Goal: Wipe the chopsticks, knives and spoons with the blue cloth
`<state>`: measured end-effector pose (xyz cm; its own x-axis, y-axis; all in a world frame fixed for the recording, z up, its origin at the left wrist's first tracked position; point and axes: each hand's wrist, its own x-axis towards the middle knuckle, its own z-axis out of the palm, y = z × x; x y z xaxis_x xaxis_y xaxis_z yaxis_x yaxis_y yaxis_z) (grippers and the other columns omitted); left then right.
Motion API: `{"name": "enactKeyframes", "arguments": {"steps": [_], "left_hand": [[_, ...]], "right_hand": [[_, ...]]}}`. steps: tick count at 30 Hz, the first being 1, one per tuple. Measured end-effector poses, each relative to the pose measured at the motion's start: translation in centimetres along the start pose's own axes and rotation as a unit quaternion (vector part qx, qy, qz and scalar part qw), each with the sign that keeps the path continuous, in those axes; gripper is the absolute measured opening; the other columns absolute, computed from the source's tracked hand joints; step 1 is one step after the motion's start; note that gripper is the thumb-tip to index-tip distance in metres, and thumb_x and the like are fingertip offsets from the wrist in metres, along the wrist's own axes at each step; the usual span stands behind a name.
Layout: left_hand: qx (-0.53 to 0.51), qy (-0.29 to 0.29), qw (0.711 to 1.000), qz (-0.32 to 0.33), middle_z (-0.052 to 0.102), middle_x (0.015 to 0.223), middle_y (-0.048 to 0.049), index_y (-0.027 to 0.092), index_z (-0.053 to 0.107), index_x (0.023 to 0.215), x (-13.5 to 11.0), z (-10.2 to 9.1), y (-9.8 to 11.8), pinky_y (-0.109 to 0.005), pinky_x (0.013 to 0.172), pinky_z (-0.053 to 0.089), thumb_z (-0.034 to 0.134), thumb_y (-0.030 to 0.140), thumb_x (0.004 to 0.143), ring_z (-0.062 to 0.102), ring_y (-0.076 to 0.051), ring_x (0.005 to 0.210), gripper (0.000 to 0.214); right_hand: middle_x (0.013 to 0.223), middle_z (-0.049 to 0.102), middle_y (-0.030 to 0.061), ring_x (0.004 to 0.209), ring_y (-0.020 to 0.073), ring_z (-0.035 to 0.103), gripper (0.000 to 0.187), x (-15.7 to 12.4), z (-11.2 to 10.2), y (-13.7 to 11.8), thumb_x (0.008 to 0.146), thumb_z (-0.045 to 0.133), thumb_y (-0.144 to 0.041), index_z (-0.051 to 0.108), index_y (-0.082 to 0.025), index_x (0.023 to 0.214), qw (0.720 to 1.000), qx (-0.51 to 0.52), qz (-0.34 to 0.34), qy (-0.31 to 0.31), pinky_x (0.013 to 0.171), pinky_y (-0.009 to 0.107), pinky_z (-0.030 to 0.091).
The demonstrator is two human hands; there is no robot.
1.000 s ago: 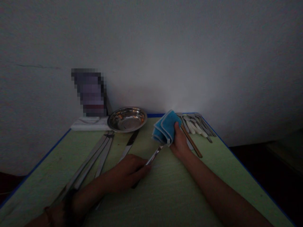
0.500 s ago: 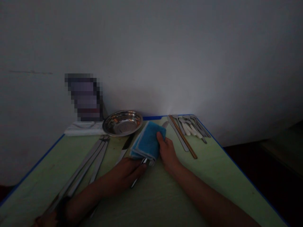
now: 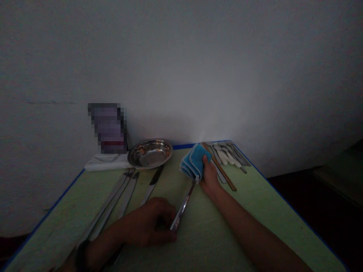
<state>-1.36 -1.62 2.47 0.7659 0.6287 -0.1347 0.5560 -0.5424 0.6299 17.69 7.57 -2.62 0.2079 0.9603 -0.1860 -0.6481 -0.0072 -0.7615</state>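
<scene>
My left hand [image 3: 154,223] is closed, pinching the handle end of a shiny metal table knife [image 3: 184,206] between thumb and fingers. The knife slants up and away, and its far part is hidden inside a folded blue cloth [image 3: 195,160] with pale edges. Thumb on top, my right hand [image 3: 210,173] is closed on this cloth. Just beyond my left hand lies another table knife [image 3: 153,183]. Several more knives [image 3: 113,206] lie side by side to the left, partly covered by my left forearm.
At the back stands a shallow steel bowl [image 3: 150,154]. Left of it, a blurred-out upright object [image 3: 109,128] rises behind a white flat item [image 3: 107,162]. Wooden chopsticks [image 3: 224,175] and several spoons and forks [image 3: 231,155] lie at the back right, near the wall.
My right hand has moved right and slightly up with the cloth, uncovering more of the knife's handle. My left hand has shifted down toward the handle's end.
</scene>
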Motion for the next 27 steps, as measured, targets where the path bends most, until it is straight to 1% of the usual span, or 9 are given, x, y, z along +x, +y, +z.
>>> {"name": "enactKeyframes", "arguments": {"steps": [3, 6, 11, 14, 16, 19, 22, 24, 27], "left_hand": [[-0.009, 0.005, 1.0, -0.026, 0.056, 0.065, 0.0032, 0.017, 0.057, 0.068, 0.2, 0.2, -0.1, -0.02, 0.06, 0.04, 0.063, 0.033, 0.073, 0.052, -0.012, 0.061, 0.018], [-0.061, 0.005, 0.996, -0.059, 0.058, 0.066, 0.0022, 0.017, 0.054, 0.067, 0.6, 0.5, -0.2, -0.019, 0.055, 0.039, 0.058, 0.039, 0.079, 0.053, -0.012, 0.06, 0.026], [-0.167, -0.006, 0.984, -0.068, 0.063, 0.068, 0.0002, 0.017, 0.048, 0.073, 0.9, 1.0, -0.5, -0.019, 0.053, 0.039, 0.046, 0.041, 0.088, 0.057, -0.012, 0.061, 0.029], [-0.136, 0.001, 0.988, -0.074, 0.063, 0.067, 0.0011, 0.018, 0.05, 0.074, 0.8, 1.1, -0.8, -0.02, 0.054, 0.041, 0.047, 0.036, 0.086, 0.056, -0.012, 0.058, 0.022], [-0.092, 0.008, 0.993, -0.075, 0.06, 0.065, 0.0025, 0.018, 0.052, 0.074, 0.8, 1.0, -1.0, -0.02, 0.054, 0.041, 0.049, 0.031, 0.082, 0.053, -0.011, 0.057, 0.016], [-0.043, 0.017, 0.997, -0.064, 0.056, 0.063, 0.0036, 0.019, 0.054, 0.071, 0.8, 0.6, -1.1, -0.02, 0.056, 0.042, 0.052, 0.027, 0.076, 0.05, -0.012, 0.057, 0.009], [-0.018, 0.021, 0.999, -0.047, 0.054, 0.061, 0.0042, 0.019, 0.054, 0.067, 0.8, 0.2, -0.9, -0.02, 0.057, 0.042, 0.053, 0.023, 0.071, 0.048, -0.012, 0.057, 0.005], [-0.009, 0.024, 0.999, -0.036, 0.053, 0.06, 0.0042, 0.019, 0.054, 0.066, 0.9, 0.1, -0.8, -0.02, 0.06, 0.043, 0.054, 0.021, 0.069, 0.048, -0.012, 0.057, 0.004], [-0.002, 0.027, 0.999, -0.034, 0.054, 0.062, 0.0036, 0.019, 0.055, 0.067, 0.9, 0.2, -0.7, -0.021, 0.063, 0.044, 0.055, 0.023, 0.068, 0.049, -0.012, 0.06, 0.004]], "right_hand": [[0.077, 0.072, 0.0006, 0.071, 0.0166, 0.066, 0.026, -0.1, -0.1, 0.1, 0.073, 0.062, -0.043, 0.063, -0.019, 0.082, 1.0, 0.001, -0.011, -0.002, 0.075, 0.033, 0.053], [0.08, 0.072, 0.0009, 0.073, 0.0159, 0.065, 0.029, -0.6, -0.2, 0.1, 0.072, 0.063, -0.043, 0.063, -0.019, 0.086, 0.999, -0.021, -0.014, -0.028, 0.076, 0.031, 0.052], [0.077, 0.07, 0.0001, 0.071, 0.0147, 0.063, 0.031, -1.9, -0.3, 0.3, 0.072, 0.061, -0.046, 0.064, -0.018, 0.083, 0.985, -0.145, -0.015, -0.095, 0.073, 0.028, 0.05], [0.072, 0.067, -0.0014, 0.065, 0.014, 0.06, 0.03, -2.2, -0.2, 0.4, 0.074, 0.059, -0.048, 0.064, -0.019, 0.078, 0.969, -0.206, -0.033, -0.131, 0.067, 0.027, 0.05], [0.07, 0.067, -0.0016, 0.065, 0.0144, 0.059, 0.029, -2.1, -0.1, 0.4, 0.073, 0.06, -0.048, 0.064, -0.02, 0.074, 0.967, -0.218, -0.032, -0.131, 0.066, 0.027, 0.05], [0.078, 0.069, -0.0011, 0.074, 0.0159, 0.062, 0.026, -1.5, 0.0, 0.3, 0.072, 0.061, -0.046, 0.065, -0.021, 0.078, 0.982, -0.172, 0.001, -0.077, 0.074, 0.029, 0.051], [0.087, 0.071, -0.0002, 0.081, 0.0165, 0.065, 0.026, -0.8, 0.0, -0.1, 0.077, 0.058, -0.043, 0.064, -0.021, 0.09, 0.998, -0.05, 0.044, -0.014, 0.079, 0.032, 0.052], [0.087, 0.072, 0.0008, 0.082, 0.0168, 0.066, 0.024, -0.4, 0.1, -0.5, 0.079, 0.056, -0.039, 0.062, -0.02, 0.093, 0.998, 0.013, 0.059, -0.002, 0.079, 0.033, 0.053], [0.085, 0.072, 0.0022, 0.083, 0.0173, 0.067, 0.022, -0.3, 0.1, -1.0, 0.079, 0.059, -0.034, 0.061, -0.018, 0.093, 0.998, 0.023, 0.064, -0.018, 0.08, 0.033, 0.053]]}}
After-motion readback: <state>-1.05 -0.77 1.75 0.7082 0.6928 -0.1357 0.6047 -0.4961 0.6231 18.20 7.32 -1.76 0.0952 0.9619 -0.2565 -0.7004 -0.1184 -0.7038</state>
